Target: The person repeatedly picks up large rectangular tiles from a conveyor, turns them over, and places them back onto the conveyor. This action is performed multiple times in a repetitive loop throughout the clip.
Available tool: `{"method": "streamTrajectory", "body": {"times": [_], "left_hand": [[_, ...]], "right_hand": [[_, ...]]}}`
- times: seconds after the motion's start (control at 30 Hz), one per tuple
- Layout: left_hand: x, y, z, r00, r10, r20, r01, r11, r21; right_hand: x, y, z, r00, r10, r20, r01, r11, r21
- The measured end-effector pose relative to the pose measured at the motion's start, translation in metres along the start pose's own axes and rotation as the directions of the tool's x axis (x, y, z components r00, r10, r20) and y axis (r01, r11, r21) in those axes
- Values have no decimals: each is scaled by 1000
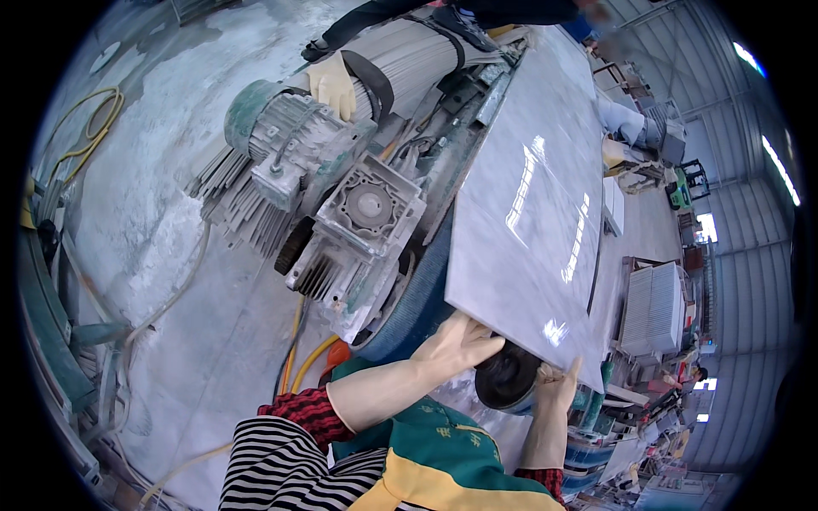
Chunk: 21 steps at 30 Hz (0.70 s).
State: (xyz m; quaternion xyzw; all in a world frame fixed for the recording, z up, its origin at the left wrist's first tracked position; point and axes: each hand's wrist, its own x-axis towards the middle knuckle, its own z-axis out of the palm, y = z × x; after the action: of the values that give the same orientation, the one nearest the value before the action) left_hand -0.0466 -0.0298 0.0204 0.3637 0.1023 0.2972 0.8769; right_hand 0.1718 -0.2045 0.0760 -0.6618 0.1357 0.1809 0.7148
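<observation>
A large, glossy light-grey stone or tile slab [520, 255] stretches away from me over a machine bed, with ceiling lights mirrored in it. My left hand [460, 342], in a cream rubber glove, is closed on the slab's near edge by the left corner, fingers hidden beneath. Further right, my right hand [558, 387], gloved the same, grips that edge near the right corner, thumb on top. A black round roller end [504, 376] shows below the edge between my hands. The blue belt [405, 319] runs along the slab's left side.
Left of the belt sits a dusty motor [290, 128] with a gearbox [366, 213]. Stacked strips [243, 200] lie beside it, a cream glove [332, 85] on top. Yellow hoses [311, 362] cross the floor. A person [626, 123] works beyond the slab; another's dark-clothed legs [366, 19] show behind.
</observation>
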Motion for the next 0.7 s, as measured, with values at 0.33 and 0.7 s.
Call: {"method": "streamTrajectory", "body": {"times": [0.33, 0.7], "left_hand": [[-15, -24, -8, 804, -420, -422, 289, 895, -339], [4, -57, 0, 849, -130, -512, 256, 949, 183]], "right_hand": [[21, 83, -41, 990, 141, -10, -141, 990, 8], [0, 42, -19, 997, 71, -8, -71, 996, -61]]}}
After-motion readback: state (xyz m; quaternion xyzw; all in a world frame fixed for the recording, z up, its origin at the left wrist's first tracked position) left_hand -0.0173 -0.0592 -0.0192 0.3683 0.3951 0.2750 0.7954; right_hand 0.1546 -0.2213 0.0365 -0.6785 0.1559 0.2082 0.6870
